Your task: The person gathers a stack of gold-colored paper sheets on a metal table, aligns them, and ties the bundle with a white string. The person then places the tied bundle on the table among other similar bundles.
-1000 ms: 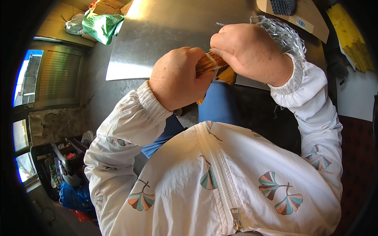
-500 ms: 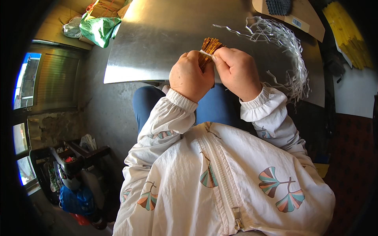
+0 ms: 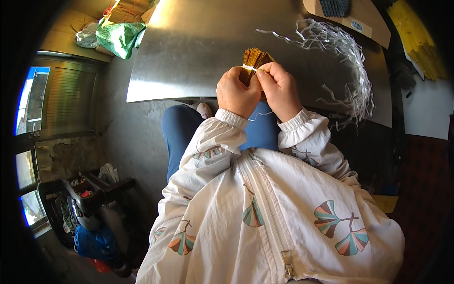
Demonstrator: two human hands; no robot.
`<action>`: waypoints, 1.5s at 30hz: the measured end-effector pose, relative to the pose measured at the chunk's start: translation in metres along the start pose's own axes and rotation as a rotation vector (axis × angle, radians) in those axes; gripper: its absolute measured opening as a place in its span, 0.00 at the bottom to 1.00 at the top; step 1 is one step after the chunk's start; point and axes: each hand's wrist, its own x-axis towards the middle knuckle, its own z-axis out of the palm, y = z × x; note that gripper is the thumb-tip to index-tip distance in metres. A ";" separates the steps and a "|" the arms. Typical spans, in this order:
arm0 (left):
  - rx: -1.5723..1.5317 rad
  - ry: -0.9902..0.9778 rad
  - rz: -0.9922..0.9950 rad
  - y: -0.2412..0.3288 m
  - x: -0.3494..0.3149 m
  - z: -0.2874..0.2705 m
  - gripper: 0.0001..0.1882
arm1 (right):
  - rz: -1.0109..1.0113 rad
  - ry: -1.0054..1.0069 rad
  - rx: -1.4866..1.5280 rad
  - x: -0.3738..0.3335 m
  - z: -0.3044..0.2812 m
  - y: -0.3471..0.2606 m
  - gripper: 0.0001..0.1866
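My left hand and my right hand are closed side by side around a small bundle of thin brown sticks, whose cut ends stick up above my fingers. A white strip wraps the bundle just above my thumbs, and its loose end hangs below my hands. The lower part of the bundle is hidden inside my fists. Both hands hover over the near edge of a shiny metal table.
A tangle of white plastic strips lies on the table to the right. A green bag sits at the table's far left corner. Yellow sticks lie at far right, cardboard at the back. Clutter stands on the floor at lower left.
My hands have moved away from my face and down toward the table edge, still holding the bundle. The white strip now shows wrapped around the sticks.
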 end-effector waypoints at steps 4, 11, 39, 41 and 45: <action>-0.133 -0.014 -0.070 -0.004 -0.006 0.006 0.11 | 0.386 -0.062 0.509 -0.009 -0.005 0.009 0.07; -0.056 0.014 -0.038 -0.013 0.000 0.008 0.11 | 0.189 -0.054 0.102 0.001 0.004 0.012 0.06; -0.917 -0.108 -0.500 -0.022 0.042 0.006 0.16 | 0.153 -0.184 -0.156 0.050 0.008 0.004 0.06; -0.974 -0.125 -0.510 -0.020 0.042 0.003 0.16 | 0.074 -0.131 -0.227 0.050 0.011 0.001 0.06; -1.095 -0.151 -0.489 -0.020 0.043 0.002 0.14 | -0.031 -0.050 -0.337 0.043 0.020 -0.009 0.08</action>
